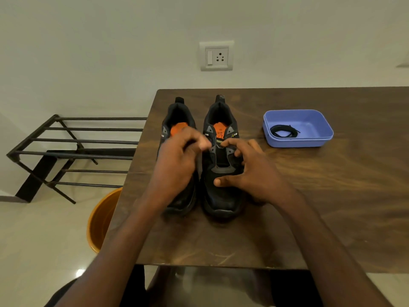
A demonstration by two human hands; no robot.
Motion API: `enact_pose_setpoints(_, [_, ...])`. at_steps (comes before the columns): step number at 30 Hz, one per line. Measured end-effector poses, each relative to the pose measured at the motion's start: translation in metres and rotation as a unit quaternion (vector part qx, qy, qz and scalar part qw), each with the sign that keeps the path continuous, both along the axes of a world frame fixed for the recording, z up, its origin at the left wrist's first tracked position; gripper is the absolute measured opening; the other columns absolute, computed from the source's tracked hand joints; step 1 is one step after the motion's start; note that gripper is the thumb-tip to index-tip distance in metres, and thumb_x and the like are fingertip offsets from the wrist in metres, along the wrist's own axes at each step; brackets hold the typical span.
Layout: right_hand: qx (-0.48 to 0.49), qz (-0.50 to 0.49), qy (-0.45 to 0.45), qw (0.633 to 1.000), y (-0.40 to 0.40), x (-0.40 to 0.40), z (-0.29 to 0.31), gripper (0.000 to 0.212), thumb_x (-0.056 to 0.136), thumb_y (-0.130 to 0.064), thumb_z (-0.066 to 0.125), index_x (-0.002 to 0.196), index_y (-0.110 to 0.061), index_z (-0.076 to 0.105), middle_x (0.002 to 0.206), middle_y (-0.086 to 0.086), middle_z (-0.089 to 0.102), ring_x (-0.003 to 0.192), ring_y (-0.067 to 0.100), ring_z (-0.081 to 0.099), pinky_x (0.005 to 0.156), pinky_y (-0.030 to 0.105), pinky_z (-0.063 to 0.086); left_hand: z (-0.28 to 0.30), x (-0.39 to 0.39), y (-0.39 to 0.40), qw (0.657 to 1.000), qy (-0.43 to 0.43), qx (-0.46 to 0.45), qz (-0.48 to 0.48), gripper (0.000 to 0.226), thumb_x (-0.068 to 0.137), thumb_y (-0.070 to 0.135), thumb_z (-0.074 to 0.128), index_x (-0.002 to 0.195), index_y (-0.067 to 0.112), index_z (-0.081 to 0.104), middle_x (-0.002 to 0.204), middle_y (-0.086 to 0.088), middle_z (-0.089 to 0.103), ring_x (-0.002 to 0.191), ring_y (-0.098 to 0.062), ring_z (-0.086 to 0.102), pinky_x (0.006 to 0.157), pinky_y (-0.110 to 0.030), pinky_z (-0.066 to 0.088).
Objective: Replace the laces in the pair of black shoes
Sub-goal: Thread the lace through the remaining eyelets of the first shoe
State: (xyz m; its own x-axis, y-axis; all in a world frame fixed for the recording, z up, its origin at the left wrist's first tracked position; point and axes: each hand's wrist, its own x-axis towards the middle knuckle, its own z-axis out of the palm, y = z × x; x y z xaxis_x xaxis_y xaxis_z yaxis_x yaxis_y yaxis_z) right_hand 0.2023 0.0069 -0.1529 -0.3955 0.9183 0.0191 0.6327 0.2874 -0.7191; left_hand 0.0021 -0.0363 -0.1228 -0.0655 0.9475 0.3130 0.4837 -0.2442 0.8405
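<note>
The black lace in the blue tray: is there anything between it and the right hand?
Nothing visible. The lace lies coiled in the open blue tray, and only bare table separates it from the right hand at the right shoe.

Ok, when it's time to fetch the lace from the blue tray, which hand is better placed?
Right, probably. The right hand rests on the right-side shoe, the side where the blue tray with the coiled black lace sits. The left hand is over the other shoe, farther away.
</note>
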Motion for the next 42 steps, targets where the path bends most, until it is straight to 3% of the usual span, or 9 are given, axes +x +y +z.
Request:
enact_pose_setpoints(4, [-0.007, -0.004, -0.021, 1.0, -0.001, -0.002, 0.003, 0.088, 0.062, -0.052, 0.094, 0.134, -0.054, 0.044, 0.124, -0.014, 0.043, 0.119, 0.009, 0.052, 0.097, 0.041, 0.054, 0.027, -0.005, -0.005, 0.933, -0.359, 0.017, -0.032, 0.023, 0.113, 0.018, 0.035, 0.098, 0.017, 0.052, 0.079, 0.002, 0.063, 0.09, -0.025, 0.07, 0.068, -0.029, 0.05])
enact_pose_setpoints(7, [-0.013, -0.013, -0.031, 0.999, -0.002, -0.003, 0.005, 0.09, 0.062, -0.051, 0.094, 0.136, -0.054, 0.043, 0.123, -0.013, 0.043, 0.118, 0.008, 0.052, 0.097, 0.042, 0.055, 0.015, -0.005, -0.005, 0.997, -0.062, 0.021, 0.035, 0.007, 0.107, 0.027, 0.053, 0.103, 0.022, 0.057, 0.082, 0.007, 0.061, 0.07, -0.008, 0.059, 0.06, -0.027, 0.048])
enact_pose_setpoints(10, [-0.004, -0.015, -0.027, 1.0, -0.003, -0.003, 0.004, 0.091, 0.061, -0.052, 0.094, 0.137, -0.054, 0.043, 0.113, -0.019, 0.041, 0.112, 0.006, 0.051, 0.094, 0.042, 0.055, -0.009, 0.0, -0.002, 0.966, 0.25, -0.06, 0.021, 0.02, 0.093, 0.038, 0.071, 0.109, 0.028, 0.064, 0.101, 0.012, 0.058, 0.086, -0.006, 0.057, 0.072, -0.019, 0.049])
enact_pose_setpoints(13, [-0.005, -0.013, -0.033, 0.999, -0.003, -0.004, 0.005, 0.092, 0.061, -0.051, 0.094, 0.138, -0.052, 0.043, 0.107, -0.023, 0.037, 0.11, 0.006, 0.05, 0.093, 0.041, 0.055, -0.014, 0.0, 0.002, 0.946, 0.31, -0.096, 0.019, 0.01, 0.094, 0.031, 0.073, 0.101, 0.026, 0.068, 0.105, 0.009, 0.055, 0.096, -0.008, 0.051, 0.088, -0.03, 0.05])
enact_pose_setpoints(18, [-0.032, -0.017, -0.032, 0.999, -0.004, -0.005, 0.009, 0.091, 0.064, -0.047, 0.095, 0.137, -0.054, 0.042, 0.118, -0.014, 0.042, 0.117, 0.008, 0.05, 0.096, 0.041, 0.054, 0.001, 0.001, -0.004, 1.0, 0.018, -0.001, -0.009, 0.009, 0.101, 0.01, 0.061, 0.093, 0.014, 0.064, 0.096, 0.004, 0.071, 0.096, -0.009, 0.067, 0.078, -0.028, 0.055])
enact_pose_setpoints(22, [-0.042, -0.018, -0.03, 0.998, -0.004, -0.005, 0.012, 0.088, 0.064, -0.047, 0.095, 0.136, -0.053, 0.045, 0.122, -0.011, 0.043, 0.12, 0.009, 0.051, 0.095, 0.038, 0.053, 0.04, -0.003, -0.011, 0.927, -0.366, 0.029, -0.072, 0.02, 0.112, 0.016, 0.039, 0.094, 0.016, 0.048, 0.078, -0.002, 0.063, 0.085, -0.028, 0.069, 0.055, -0.024, 0.043])
enact_pose_setpoints(26, [-0.04, -0.024, -0.029, 0.999, -0.004, -0.007, 0.011, 0.088, 0.063, -0.047, 0.095, 0.135, -0.053, 0.045, 0.123, -0.012, 0.043, 0.118, 0.008, 0.051, 0.093, 0.035, 0.053, 0.028, 0.001, -0.012, 0.994, -0.086, 0.015, 0.059, 0.015, 0.102, 0.029, 0.064, 0.101, 0.023, 0.051, 0.075, 0.003, 0.056, 0.061, -0.018, 0.059, 0.05, -0.033, 0.052])
enact_pose_setpoints(32, [-0.028, -0.028, -0.024, 0.999, -0.005, -0.007, 0.009, 0.093, 0.061, -0.047, 0.095, 0.139, -0.05, 0.044, 0.122, -0.012, 0.043, 0.115, 0.008, 0.052, 0.095, 0.038, 0.054, -0.004, 0.004, -0.006, 0.971, 0.222, -0.083, 0.017, 0.042, 0.09, 0.032, 0.078, 0.125, 0.029, 0.055, 0.087, 0.014, 0.061, 0.083, 0.003, 0.061, 0.08, -0.02, 0.054])
enact_pose_setpoints(42, [-0.054, -0.04, -0.02, 0.998, -0.007, -0.01, 0.014, 0.088, 0.062, -0.042, 0.097, 0.134, -0.05, 0.047, 0.121, -0.011, 0.043, 0.115, 0.008, 0.05, 0.095, 0.038, 0.053, -0.003, -0.002, -0.002, 0.995, 0.091, -0.018, 0.044, 0.012, 0.098, 0.012, 0.065, 0.09, 0.021, 0.067, 0.088, 0.008, 0.067, 0.087, -0.006, 0.064, 0.079, -0.033, 0.056])
